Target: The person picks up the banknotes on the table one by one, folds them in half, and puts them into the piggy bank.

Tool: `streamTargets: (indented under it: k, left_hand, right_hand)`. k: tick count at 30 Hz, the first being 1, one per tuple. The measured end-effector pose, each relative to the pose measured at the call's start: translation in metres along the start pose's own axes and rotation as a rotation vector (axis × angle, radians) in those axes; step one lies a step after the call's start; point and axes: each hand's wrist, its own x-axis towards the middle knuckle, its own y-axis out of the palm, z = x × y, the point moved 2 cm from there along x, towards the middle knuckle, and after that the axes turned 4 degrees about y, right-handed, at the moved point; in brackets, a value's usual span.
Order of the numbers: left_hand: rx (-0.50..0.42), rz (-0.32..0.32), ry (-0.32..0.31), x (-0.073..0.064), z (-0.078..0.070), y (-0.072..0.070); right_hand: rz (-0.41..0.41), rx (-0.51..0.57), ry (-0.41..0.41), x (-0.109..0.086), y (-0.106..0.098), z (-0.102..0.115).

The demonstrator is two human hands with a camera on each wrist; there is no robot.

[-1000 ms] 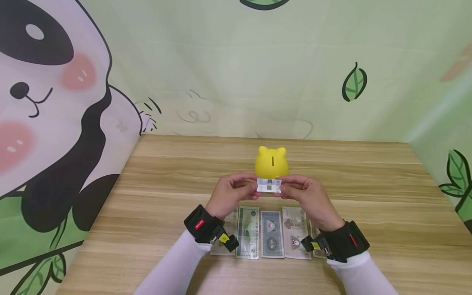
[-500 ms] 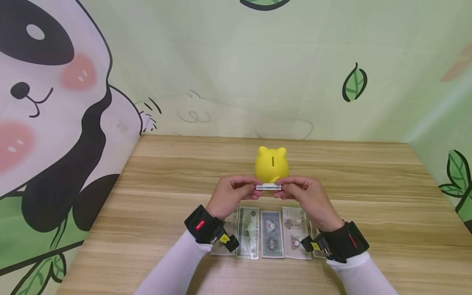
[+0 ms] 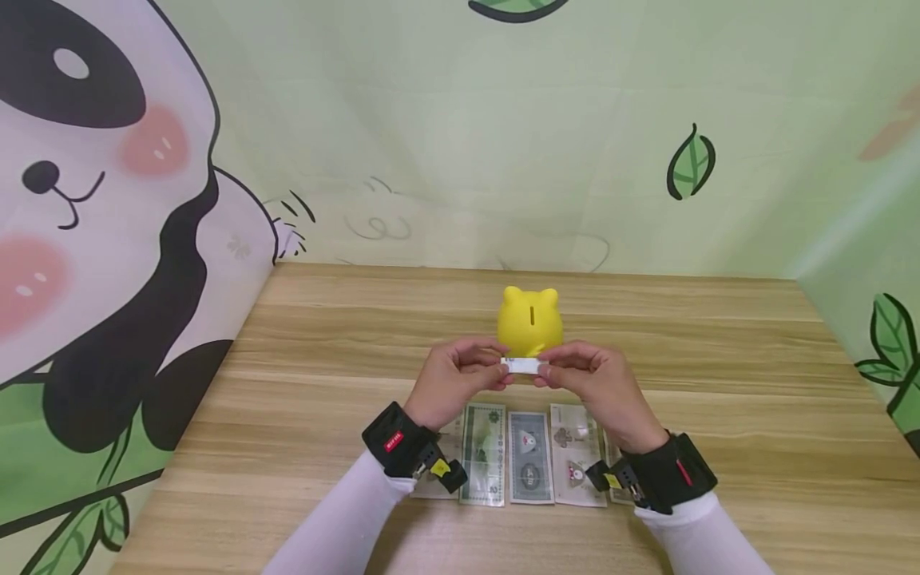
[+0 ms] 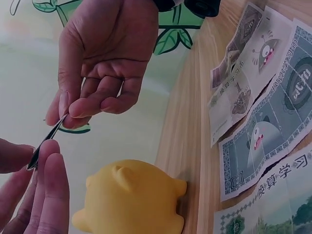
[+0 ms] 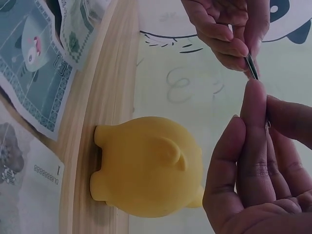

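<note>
A small folded banknote (image 3: 523, 366), a narrow whitish strip, is held level between both hands just in front of a yellow piggy bank (image 3: 530, 319). My left hand (image 3: 454, 379) pinches its left end between thumb and fingers. At the right end, my right hand (image 3: 602, 387) pinches it the same way. Seen edge-on in the left wrist view, the folded banknote (image 4: 48, 139) is a thin dark line spanning the fingertips. The piggy bank (image 5: 151, 168) stands upright on the table, its coin slot on top visible in the head view.
Several play banknotes lie in a row nearer me, among them a green one (image 3: 484, 455), a blue-grey one (image 3: 531, 458) and a pale one (image 3: 577, 447). My wrists partly cover the outer ones. Printed panda cloth (image 3: 446, 144) walls the wooden table (image 3: 719, 335).
The folded banknote showed a wider printed face a second ago, then turned to a thin edge, and now shows a narrow whitish face. Both hands stay nearly in place.
</note>
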Motion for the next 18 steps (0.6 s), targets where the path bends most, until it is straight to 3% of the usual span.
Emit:
streamTargets:
  k: [5, 18]
  left_hand:
    - [0.007, 0.012, -0.019, 0.0, 0.001, 0.004]
    - [-0.004, 0.043, -0.054, -0.003, 0.002, 0.011]
  right_hand:
    - [0.0, 0.0, -0.024, 0.0, 0.004, 0.0]
    - [0.022, -0.077, 0.005, -0.001, 0.013, -0.002]
